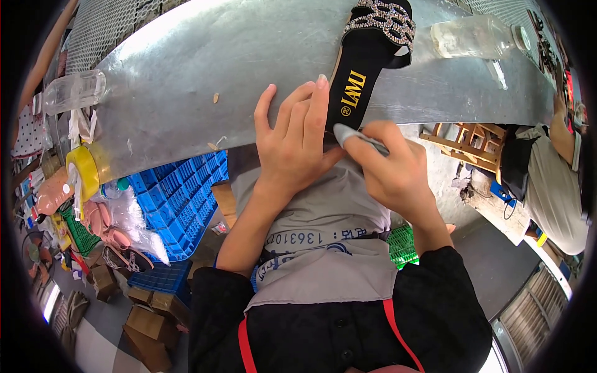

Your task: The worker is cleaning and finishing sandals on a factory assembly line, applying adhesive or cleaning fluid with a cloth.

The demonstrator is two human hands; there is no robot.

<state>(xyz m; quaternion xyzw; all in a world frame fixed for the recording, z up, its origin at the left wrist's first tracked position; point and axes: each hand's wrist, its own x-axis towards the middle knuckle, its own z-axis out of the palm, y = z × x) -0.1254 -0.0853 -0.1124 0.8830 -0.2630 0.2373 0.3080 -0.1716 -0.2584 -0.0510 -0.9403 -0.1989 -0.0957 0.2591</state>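
Note:
A black slide sandal (359, 74) with a rhinestone-covered strap and gold lettering on its insole lies on the metal table (174, 81), its heel at the near edge. Beside the heel my left hand (291, 133) has its fingers stretched and spread, the index along the sandal's left side and the thumb near the heel's end. My right hand (393, 158) is closed, with a piece of grey cloth (349, 134) over its fingertips, pressed to the heel's edge. What lies under those fingertips is hidden.
Clear plastic bottles lie on the table, one at right (476, 38) and one at left (76, 91). A roll of yellow tape (84, 173) hangs by the left edge. Below are blue crates (180, 205), pink sandals (102, 221) and cardboard boxes (149, 329). Another person (556, 180) sits at right.

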